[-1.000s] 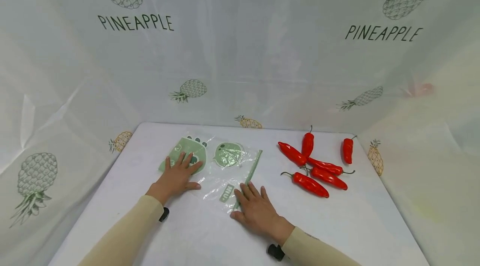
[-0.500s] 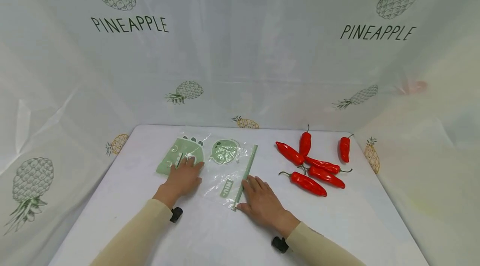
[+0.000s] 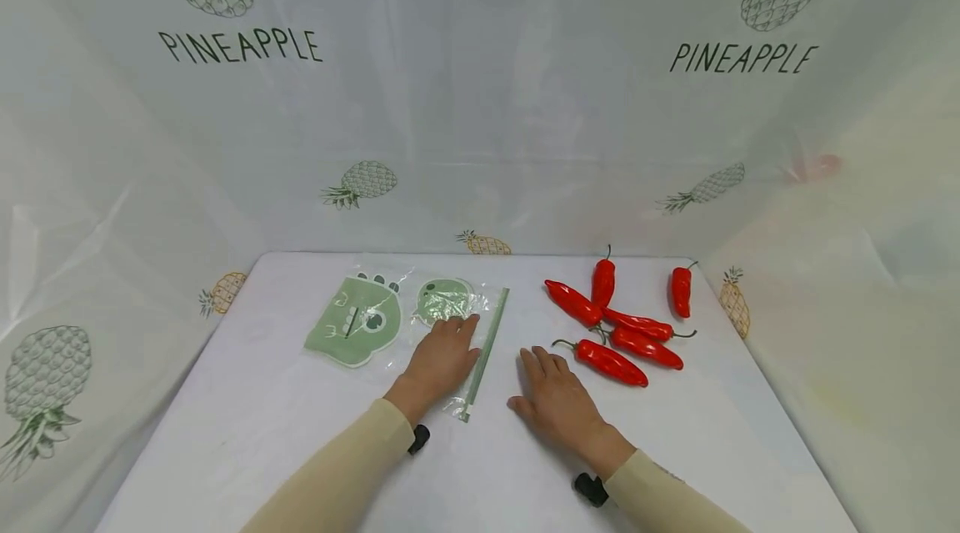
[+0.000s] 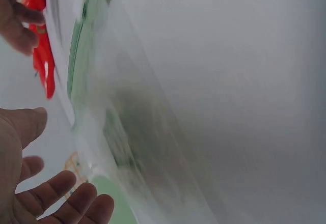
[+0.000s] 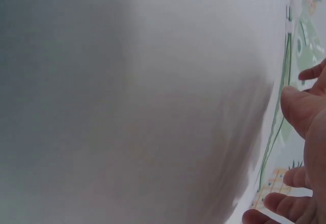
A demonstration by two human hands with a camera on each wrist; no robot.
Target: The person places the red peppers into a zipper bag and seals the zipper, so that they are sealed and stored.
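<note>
A clear zip bag [image 3: 405, 324] printed with green dinosaur shapes lies flat on the white table, its green zip strip [image 3: 489, 349] along the right side. Over the right part of the bag is my left hand [image 3: 442, 358], fingers spread and reaching toward the strip, holding nothing. In the left wrist view its loosely bent fingers [image 4: 76, 198] show beside the bag. My right hand [image 3: 562, 404] is low over the table between the strip and the peppers, fingers extended, with nothing in it. Several red chili peppers [image 3: 611, 364] lie just beyond its fingertips.
One red pepper [image 3: 681, 293] lies apart near the table's back right corner. A translucent curtain [image 3: 480, 99] with pineapple prints surrounds the back and sides of the white table [image 3: 225, 433].
My left hand has slid right from the bag's left half to near the zip strip. My right hand has come off the strip and moved right toward the peppers. The bag lies flatter.
</note>
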